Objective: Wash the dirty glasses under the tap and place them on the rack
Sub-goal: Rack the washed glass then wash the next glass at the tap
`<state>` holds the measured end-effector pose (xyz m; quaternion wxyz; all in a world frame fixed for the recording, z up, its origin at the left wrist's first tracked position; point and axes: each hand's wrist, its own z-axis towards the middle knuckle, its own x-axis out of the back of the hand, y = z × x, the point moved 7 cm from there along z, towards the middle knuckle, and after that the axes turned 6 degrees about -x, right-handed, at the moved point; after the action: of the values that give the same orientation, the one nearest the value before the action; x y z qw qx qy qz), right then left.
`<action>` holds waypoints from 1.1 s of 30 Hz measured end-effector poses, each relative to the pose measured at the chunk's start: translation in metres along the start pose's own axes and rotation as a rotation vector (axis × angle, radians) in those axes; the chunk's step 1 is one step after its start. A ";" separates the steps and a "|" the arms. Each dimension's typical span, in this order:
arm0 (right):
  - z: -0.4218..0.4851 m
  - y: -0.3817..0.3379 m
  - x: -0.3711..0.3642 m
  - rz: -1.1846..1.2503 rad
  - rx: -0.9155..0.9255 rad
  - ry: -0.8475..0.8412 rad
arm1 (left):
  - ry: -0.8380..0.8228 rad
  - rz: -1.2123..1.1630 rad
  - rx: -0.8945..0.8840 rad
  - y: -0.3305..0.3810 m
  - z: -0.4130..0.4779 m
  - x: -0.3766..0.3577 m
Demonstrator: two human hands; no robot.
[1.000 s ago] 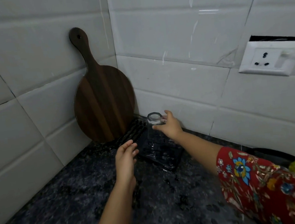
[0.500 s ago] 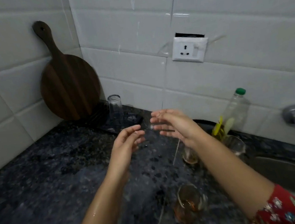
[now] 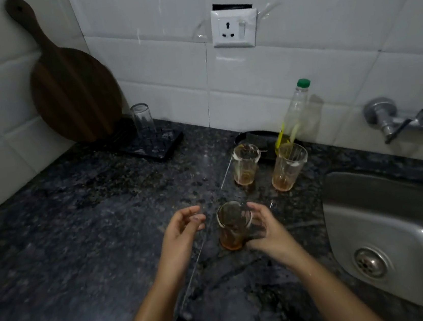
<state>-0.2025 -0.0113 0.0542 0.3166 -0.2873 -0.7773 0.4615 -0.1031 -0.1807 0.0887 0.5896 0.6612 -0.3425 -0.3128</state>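
Three dirty glasses with brown dregs stand on the dark granite counter. The nearest dirty glass (image 3: 233, 228) has my right hand (image 3: 268, 229) curled around its right side, fingers against it, while it still rests on the counter. My left hand (image 3: 183, 229) hovers just left of it, fingers apart and holding nothing. Two more dirty glasses (image 3: 245, 164) (image 3: 289, 167) stand behind. One clean glass (image 3: 143, 118) sits upside down on the black rack (image 3: 166, 147) in the back corner. The tap (image 3: 393, 120) sticks out of the wall at right.
A steel sink (image 3: 388, 221) with a drain lies at right. A plastic bottle (image 3: 298, 112) with a green cap and a black dish (image 3: 262, 136) stand behind the glasses. A wooden cutting board (image 3: 74, 94) leans in the corner. A wall socket (image 3: 234, 28) is above.
My right hand let go of the clean glass on the rack. Both hands drew back to the near dirty glass, and my view swung right toward the sink.
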 end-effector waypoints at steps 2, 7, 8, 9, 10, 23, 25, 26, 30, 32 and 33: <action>0.007 0.011 -0.009 -0.013 0.011 0.020 | 0.006 0.015 -0.004 -0.005 0.000 0.000; 0.017 0.011 -0.017 0.043 0.147 0.134 | 0.013 -0.015 -0.041 -0.006 0.009 -0.008; 0.015 0.009 -0.014 0.043 0.176 0.170 | 0.013 -0.018 -0.055 -0.004 0.013 -0.012; 0.011 0.008 -0.010 0.040 0.203 0.213 | 0.015 -0.015 -0.064 -0.005 0.017 -0.016; 0.006 0.007 -0.003 0.033 0.229 0.257 | 0.019 -0.014 -0.071 -0.006 0.022 -0.021; -0.065 0.057 0.207 0.418 0.158 0.664 | -0.420 0.043 -0.197 0.015 0.047 -0.242; -0.074 0.073 0.244 0.527 0.125 0.687 | -0.440 0.081 -0.222 0.022 0.051 -0.291; -0.077 0.080 0.263 0.561 0.114 0.694 | -0.440 0.097 -0.239 0.025 0.054 -0.315; -0.078 0.110 0.328 0.563 0.036 0.657 | -0.413 0.254 -0.287 0.043 0.063 -0.407; -0.075 0.123 0.353 0.567 0.000 0.626 | -0.376 0.357 -0.317 0.055 0.065 -0.442; -0.073 0.127 0.363 0.567 -0.012 0.611 | -0.371 0.417 -0.332 0.060 0.065 -0.458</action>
<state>-0.3577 0.3482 0.0501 0.3916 -0.6154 -0.5404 0.4195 -0.4224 0.1551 0.1454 0.6682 0.4033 -0.5166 -0.3522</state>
